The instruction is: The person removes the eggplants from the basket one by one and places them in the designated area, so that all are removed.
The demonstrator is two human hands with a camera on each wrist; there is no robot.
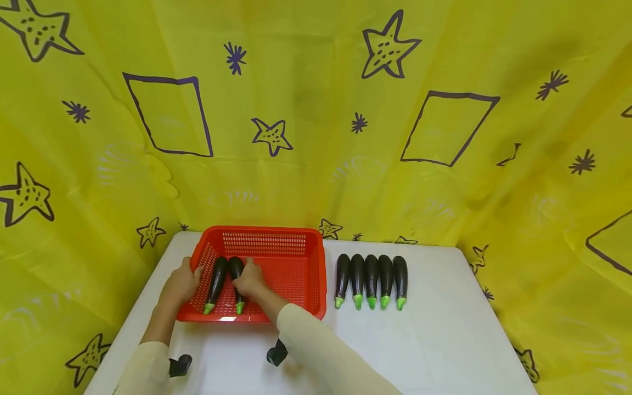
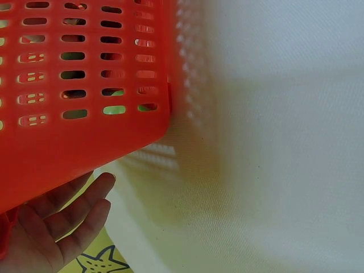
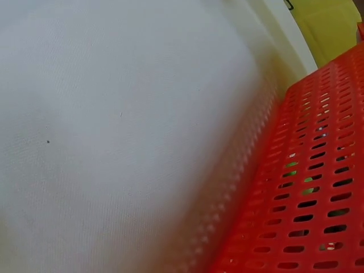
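Ok, 2 eggplants (image 1: pixel 216 281) in red bskt (image 1: pixel 291 274)

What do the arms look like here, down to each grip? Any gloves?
These are human arms. The left sleeve and right sleeve are long and cream-coloured. The left grip and right grip are ordinary five-fingered hands, with no gloves visible. A dark rounded piece shows beside each forearm.

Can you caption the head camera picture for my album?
Right hand on one of two eggplants in a red basket, five more lined up beside it.
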